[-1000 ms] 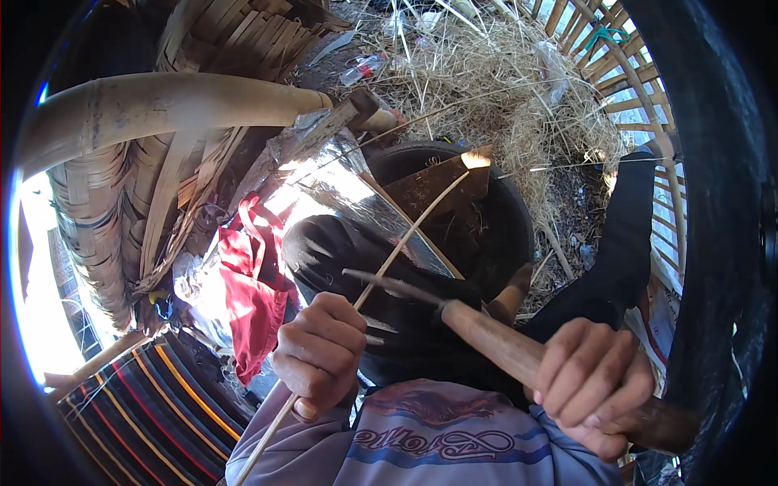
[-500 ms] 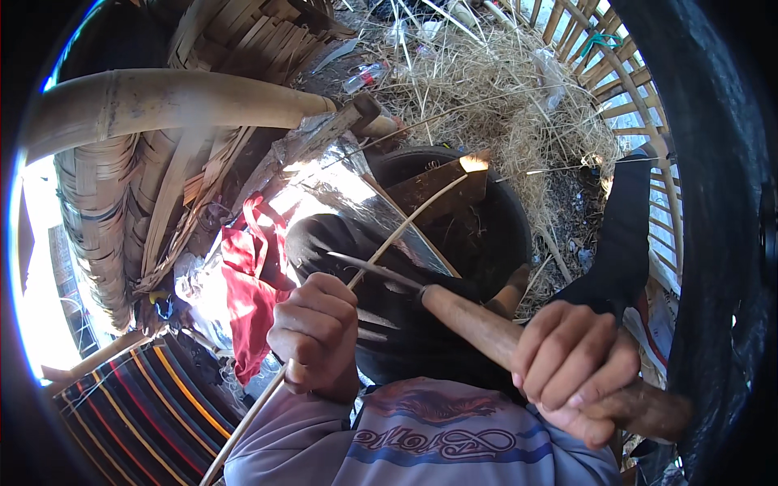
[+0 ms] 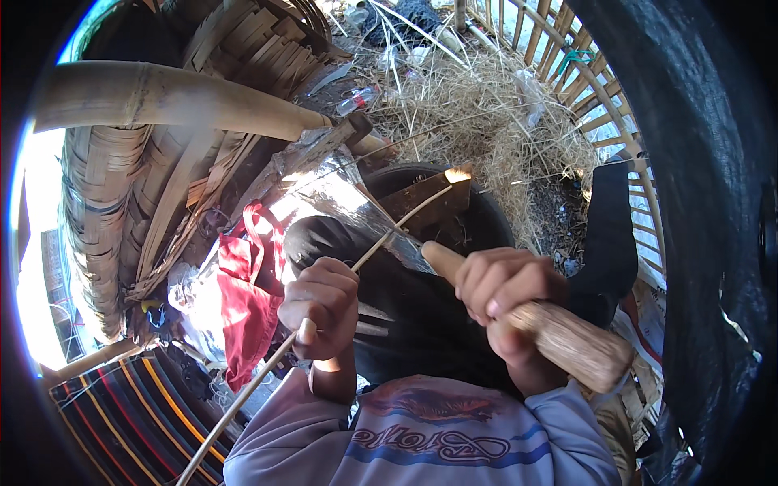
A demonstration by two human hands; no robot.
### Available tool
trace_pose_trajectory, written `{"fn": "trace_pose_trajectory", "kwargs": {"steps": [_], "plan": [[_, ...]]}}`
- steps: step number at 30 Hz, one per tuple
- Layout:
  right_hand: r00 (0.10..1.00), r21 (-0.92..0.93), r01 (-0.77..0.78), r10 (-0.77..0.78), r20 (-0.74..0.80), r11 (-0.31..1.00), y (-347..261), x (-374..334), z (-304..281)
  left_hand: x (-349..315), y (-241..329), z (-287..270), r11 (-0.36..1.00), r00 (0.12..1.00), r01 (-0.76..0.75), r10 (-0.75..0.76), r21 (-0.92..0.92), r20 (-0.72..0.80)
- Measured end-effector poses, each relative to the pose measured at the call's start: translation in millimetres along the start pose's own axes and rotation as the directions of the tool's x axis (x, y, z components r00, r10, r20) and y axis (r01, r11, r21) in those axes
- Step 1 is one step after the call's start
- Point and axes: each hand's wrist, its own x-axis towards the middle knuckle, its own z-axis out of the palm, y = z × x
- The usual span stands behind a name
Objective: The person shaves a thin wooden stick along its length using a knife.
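Observation:
A thin, pale bamboo stick (image 3: 267, 370) slants across the middle, from the lower left up to the dark tub. My left hand (image 3: 320, 308) is wrapped round it, with its thumb lying along the stick. In my right hand (image 3: 510, 287) is a knife (image 3: 577, 342) with a long, thick wooden handle, its butt end pointing to the lower right. The narrow blade shows only faintly beyond the handle's front end, close to the stick above my left hand. I cannot tell whether the blade touches the stick.
A black tub (image 3: 489, 215) with a brown board (image 3: 429, 209) across it stands beyond my knees. A heap of fibrous shavings (image 3: 502, 121) lies behind it. Red cloth (image 3: 243, 304) hangs at left, below a thick bamboo pole (image 3: 194, 95). Bamboo lattice (image 3: 604, 97) and dark sheeting (image 3: 697, 202) are on the right.
My right hand has moved up and to the left with the knife, bringing the handle nearer the stick. The left hand stays round the stick in nearly the same place.

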Motion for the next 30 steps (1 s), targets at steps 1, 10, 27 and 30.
{"fn": "trace_pose_trajectory", "kwargs": {"steps": [1, 10, 27, 30], "plan": [[0.999, 0.057, 0.041, -0.041, -0.011, 0.997, -10, -1, 1, -1, 1, 3, 1.0, 1.0, -0.025, 0.025, -0.011, 0.009], [0.995, 0.115, 0.018, -0.007, -0.097, 0.993, -14, -25, 8, -18, 11, 11, 1.0, 1.0, 0.003, -0.003, 0.018, 0.024], [0.989, -0.265, -0.126, 0.142, 0.042, 0.956, 65, -77, -41, -47, 20, 8, 1.0, 0.998, -0.021, 0.02, 0.009, 0.064], [0.98, -0.142, -0.193, 0.185, -0.069, 0.971, 48, -71, -32, -56, 25, 1, 0.997, 0.995, -0.071, 0.07, 0.006, 0.065]]}}
